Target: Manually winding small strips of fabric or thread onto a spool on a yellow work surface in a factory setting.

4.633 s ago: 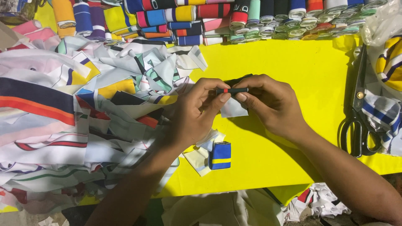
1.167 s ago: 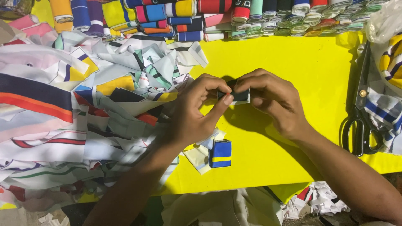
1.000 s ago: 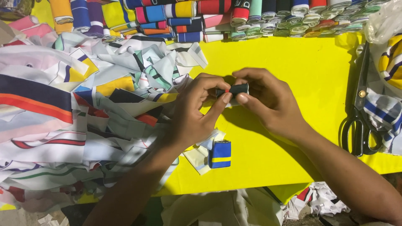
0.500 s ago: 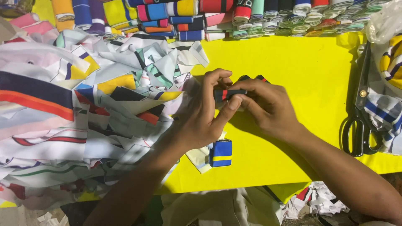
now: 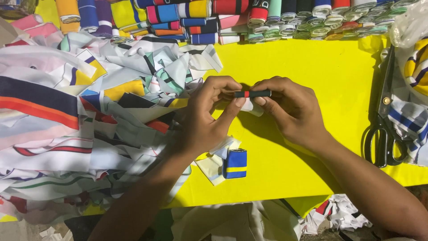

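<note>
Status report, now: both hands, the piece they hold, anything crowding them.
Left hand and right hand pinch a small dark folded strip between fingertips, above the yellow table. Cloth pile crowds left; scissors lie right, apart.

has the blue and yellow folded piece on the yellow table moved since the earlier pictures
No. The blue and yellow folded piece lies in the same spot on the yellow table, just as far from the scissors.

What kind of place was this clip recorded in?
Probably a garment or textile workbench. A heap of striped fabric offcuts lies on a yellow table, rolled cloth pieces line its far edge, black scissors lie alongside, and both hands pinch a small folded strip.
</note>
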